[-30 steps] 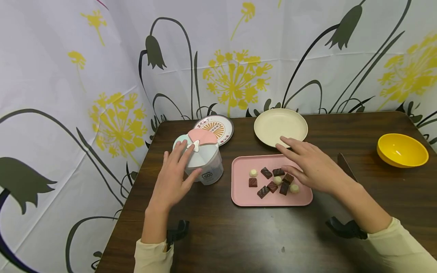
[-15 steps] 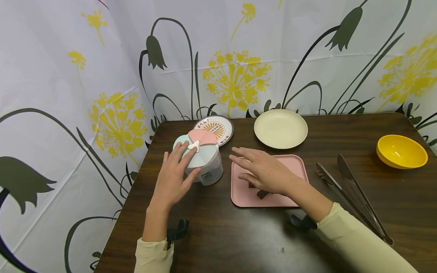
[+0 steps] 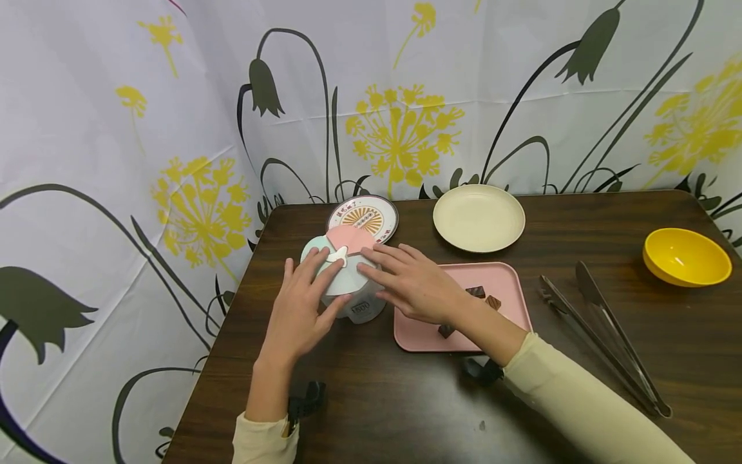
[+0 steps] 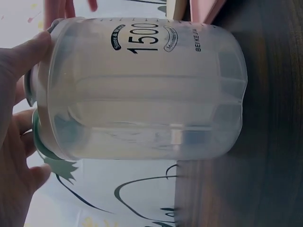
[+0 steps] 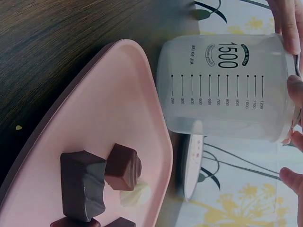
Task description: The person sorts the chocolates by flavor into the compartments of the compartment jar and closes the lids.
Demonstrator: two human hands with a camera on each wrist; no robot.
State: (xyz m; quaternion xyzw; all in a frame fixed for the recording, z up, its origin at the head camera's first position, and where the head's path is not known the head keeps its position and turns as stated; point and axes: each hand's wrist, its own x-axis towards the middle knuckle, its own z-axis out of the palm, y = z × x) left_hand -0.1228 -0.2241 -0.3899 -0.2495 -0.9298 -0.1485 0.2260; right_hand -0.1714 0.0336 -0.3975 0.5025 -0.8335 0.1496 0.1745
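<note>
A clear plastic canister (image 4: 142, 94) marked 1500 stands on the table, its lid (image 3: 348, 278) split into pale blue, mint and pink sections with a white knob. My left hand (image 3: 299, 306) lies over the lid's left side, fingers spread on top, thumb by the near rim. From the right, my right hand (image 3: 420, 283) reaches to the lid's right edge, fingers extended and fingertips touching it. Beneath my right forearm is a pink tray (image 3: 510, 283) of dark, brown and white chocolates (image 5: 83, 184), partly hidden in the head view.
Behind the canister lies a white patterned plate (image 3: 379, 216). A cream plate (image 3: 478, 218) sits at the back. Metal tongs (image 3: 614, 348) lie spread right of the tray, and a yellow bowl (image 3: 686, 258) is at far right. A printed cloth (image 3: 400, 51) hangs behind the table.
My right hand has travelled left across the tray to the canister lid. The canister has shifted slightly right and nearer, with my left hand staying on it.
</note>
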